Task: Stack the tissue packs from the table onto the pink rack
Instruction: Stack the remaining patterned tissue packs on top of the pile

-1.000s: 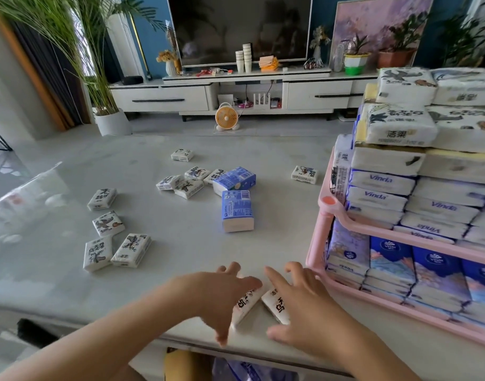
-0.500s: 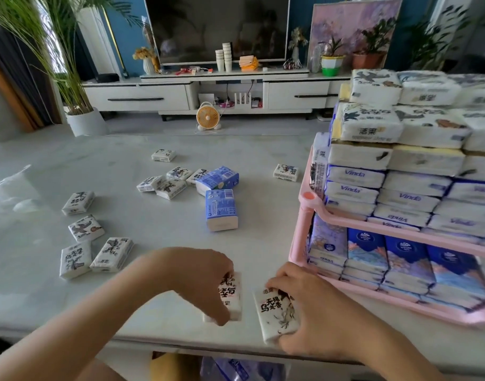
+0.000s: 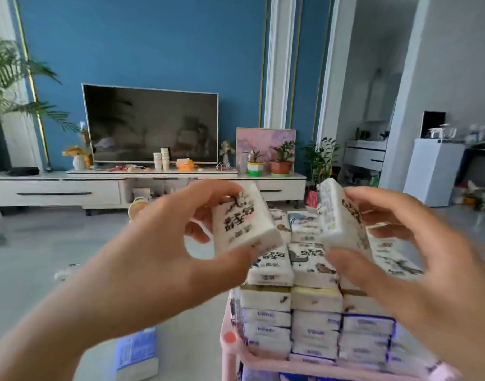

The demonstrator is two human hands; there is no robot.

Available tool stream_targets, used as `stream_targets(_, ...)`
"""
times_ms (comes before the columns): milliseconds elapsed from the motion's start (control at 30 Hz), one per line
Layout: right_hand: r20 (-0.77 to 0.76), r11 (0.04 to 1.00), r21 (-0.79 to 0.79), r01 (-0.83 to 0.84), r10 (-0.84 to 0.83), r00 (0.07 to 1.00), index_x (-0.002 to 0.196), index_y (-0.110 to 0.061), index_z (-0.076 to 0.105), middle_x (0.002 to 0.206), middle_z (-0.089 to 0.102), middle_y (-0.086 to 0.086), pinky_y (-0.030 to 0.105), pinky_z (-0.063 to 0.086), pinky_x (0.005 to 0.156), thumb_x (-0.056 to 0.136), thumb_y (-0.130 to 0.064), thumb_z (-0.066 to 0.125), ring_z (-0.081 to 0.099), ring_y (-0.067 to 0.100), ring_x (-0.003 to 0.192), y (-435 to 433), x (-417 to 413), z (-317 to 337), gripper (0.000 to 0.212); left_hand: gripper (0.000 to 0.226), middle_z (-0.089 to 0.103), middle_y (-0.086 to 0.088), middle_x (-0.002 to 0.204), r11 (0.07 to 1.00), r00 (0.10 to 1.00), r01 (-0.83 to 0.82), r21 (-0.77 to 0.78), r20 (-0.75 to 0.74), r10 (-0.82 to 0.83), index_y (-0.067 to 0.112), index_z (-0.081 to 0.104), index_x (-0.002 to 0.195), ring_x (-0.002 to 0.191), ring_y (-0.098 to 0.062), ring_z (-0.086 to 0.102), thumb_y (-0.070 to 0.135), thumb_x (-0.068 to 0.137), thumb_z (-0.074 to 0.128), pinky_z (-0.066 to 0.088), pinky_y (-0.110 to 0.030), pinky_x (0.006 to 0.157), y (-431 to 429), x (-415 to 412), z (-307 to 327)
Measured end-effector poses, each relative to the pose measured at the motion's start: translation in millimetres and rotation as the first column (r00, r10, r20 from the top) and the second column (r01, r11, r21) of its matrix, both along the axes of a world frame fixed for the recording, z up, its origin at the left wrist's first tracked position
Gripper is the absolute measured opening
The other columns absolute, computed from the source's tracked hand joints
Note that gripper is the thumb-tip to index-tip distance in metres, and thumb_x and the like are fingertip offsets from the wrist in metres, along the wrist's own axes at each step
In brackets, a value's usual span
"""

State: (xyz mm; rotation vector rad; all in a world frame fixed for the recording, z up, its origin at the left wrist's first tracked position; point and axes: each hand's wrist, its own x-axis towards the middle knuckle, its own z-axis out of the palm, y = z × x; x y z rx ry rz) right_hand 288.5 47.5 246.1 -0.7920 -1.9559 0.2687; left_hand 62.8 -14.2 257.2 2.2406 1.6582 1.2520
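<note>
— What is the left hand doing?

— The left hand [image 3: 164, 243] grips a white tissue pack [image 3: 244, 221] with black lettering, thumb under its lower edge and fingers curled over the top. The pack is tilted, with its printed face toward the camera.

— And the right?

— The right hand [image 3: 417, 270] holds a second white pack [image 3: 340, 215], thumb below and fingers along its right side. That one stands nearly on edge, its narrow side facing us. Both packs are blurred.

— Where are they?

— In the air, side by side but apart, just above the pile on the pink rack [image 3: 230, 345]. I cannot tell whether either touches the pile.

— What is in the pile?

— The stacked packs [image 3: 315, 320] fill the upper shelf. White ones with animal prints lie on top, a yellowish layer sits under these, then come white packs with blue lettering. Blue packs show on the shelf below.

— Anything on the table?

— A blue pack [image 3: 137, 353] lies on the grey table [image 3: 43, 270], left of the rack and below the left forearm. A small pale thing lies further left, too blurred to name.

— Beyond?

— A dark television [image 3: 150, 125] hangs on a blue wall over a long white cabinet [image 3: 57, 191]. A painting [image 3: 263, 138] and potted plants [image 3: 281, 166] stand at the cabinet's right end.
</note>
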Motion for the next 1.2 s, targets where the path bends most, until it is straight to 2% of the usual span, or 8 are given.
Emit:
stream_targets(100,0.045,0.995,-0.018,0.098,-0.098,0.994,0.118,-0.057,0.041,0.116,0.042,-0.041,0.011,0.033,0.076,0.051,-0.080,0.052,0.036,-0.025,0.107,12.3,3.8,-15.0,0.071,0.068,0.049,0.035,0.100,0.999,0.999,-0.043,0.022,-0.007,0.043,0.055,0.041,0.120,0.093,0.011,0.048,0.069,0.056,0.056,0.045,-0.013,0.076,17.5,8.7,-11.0)
stream_targets(233,0.209,0.980,-0.129,0.150,-0.121,0.970,0.122,-0.061,0.035,0.116,0.033,-0.050,0.002,0.029,0.079,0.066,-0.075,0.056,0.025,-0.032,0.106,22.0,-0.3,-19.9,0.061,0.061,0.036,0.042,0.097,0.995,0.992,-0.071,-0.068,-0.109,0.064,0.063,0.028,0.116,0.094,0.026,0.033,0.060,0.062,0.056,0.036,-0.001,0.073,34.8,13.1,-19.2)
stream_targets(367,0.295,0.968,-0.205,0.147,-0.082,0.952,0.129,-0.063,0.020,0.126,0.020,-0.048,0.015,0.024,0.095,0.066,-0.071,0.051,0.022,-0.020,0.119,18.2,-5.3,-23.1,0.070,0.060,0.027,0.045,0.111,0.984,0.987,-0.060,-0.170,-0.156,0.034,0.062,0.027,0.120,0.099,0.022,0.038,0.058,0.069,0.060,0.040,-0.009,0.089,40.2,6.8,-29.0)
stream_targets(567,0.307,0.978,-0.137,0.156,-0.108,0.946,0.114,-0.063,0.037,0.118,0.027,-0.051,0.007,0.030,0.091,0.066,-0.071,0.043,0.016,-0.028,0.116,20.5,3.4,-26.5,0.049,0.048,0.043,0.036,0.100,0.963,0.988,-0.109,-0.247,-0.137,0.077,0.060,0.035,0.094,0.094,0.013,0.049,0.078,0.051,0.044,0.046,-0.012,0.083,37.6,-4.1,-30.7)
stream_targets(767,0.312,0.981,-0.115,0.158,-0.116,0.943,0.101,-0.062,0.039,0.114,0.032,-0.048,-0.005,0.022,0.087,0.077,-0.060,0.047,0.019,-0.025,0.118,25.2,1.9,-33.3,0.025,0.051,0.049,0.032,0.104,0.965,0.989,-0.106,-0.238,-0.122,0.079,0.047,0.045,0.116,0.096,0.011,0.051,0.067,0.070,0.048,0.048,-0.019,0.089,46.5,3.6,-35.4)
stream_targets(900,0.290,0.982,-0.113,0.154,-0.116,0.950,0.101,-0.061,0.039,0.111,0.035,-0.047,-0.007,0.020,0.086,0.080,-0.055,0.048,0.017,-0.026,0.117,25.6,5.1,-33.7,0.024,0.044,0.052,0.030,0.103,0.965,0.991,-0.106,-0.241,-0.105,0.082,0.047,0.047,0.110,0.093,0.009,0.054,0.066,0.071,0.050,0.050,-0.022,0.087,49.7,7.0,-37.3)
stream_targets(1067,0.273,0.984,-0.111,0.137,-0.103,0.957,0.105,-0.060,0.039,0.105,0.033,-0.049,-0.009,0.020,0.083,0.082,-0.052,0.049,0.017,-0.031,0.111,25.9,5.4,-33.8,0.026,0.065,0.055,0.029,0.106,0.957,0.995,-0.085,-0.276,-0.074,0.068,0.045,0.049,0.112,0.091,0.008,0.058,0.076,0.055,0.041,0.052,-0.024,0.084,51.1,7.5,-35.8)
stream_targets(1200,0.273,0.987,-0.098,0.131,-0.100,0.957,0.103,-0.060,0.038,0.108,0.033,-0.048,-0.010,0.019,0.083,0.081,-0.053,0.048,0.018,-0.028,0.113,25.4,3.2,-34.2,0.024,0.050,0.053,0.028,0.105,0.954,0.996,-0.087,-0.286,-0.040,0.079,0.050,0.039,0.112,0.090,0.007,0.059,0.065,0.065,0.051,0.053,-0.024,0.084,49.1,9.9,-34.8)
